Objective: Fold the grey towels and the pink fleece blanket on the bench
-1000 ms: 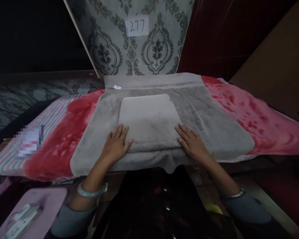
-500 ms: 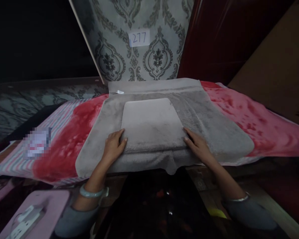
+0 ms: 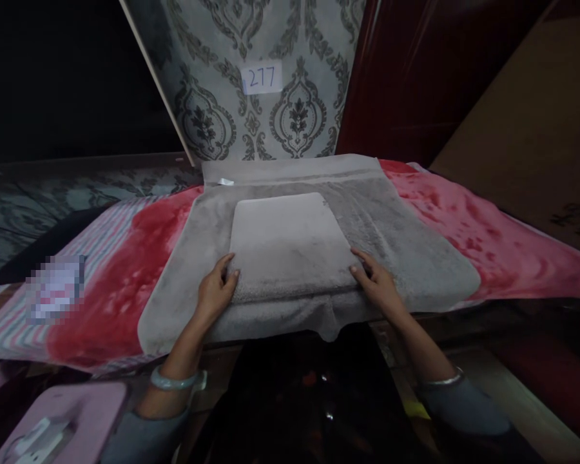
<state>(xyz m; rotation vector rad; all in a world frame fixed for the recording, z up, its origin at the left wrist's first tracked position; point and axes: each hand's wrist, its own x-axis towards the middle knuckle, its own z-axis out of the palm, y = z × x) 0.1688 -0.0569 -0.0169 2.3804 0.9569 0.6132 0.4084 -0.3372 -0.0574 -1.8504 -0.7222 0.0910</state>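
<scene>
While two hands (image 3: 297, 290) grip, one folded towel (image 3: 290, 241)

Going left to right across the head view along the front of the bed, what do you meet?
Blurred label patch → striped cloth → red blanket → left hand on the near left edge of the folded grey towel → folded grey towel → right hand on its near right edge → spread grey towel → pink-red blanket.
</scene>
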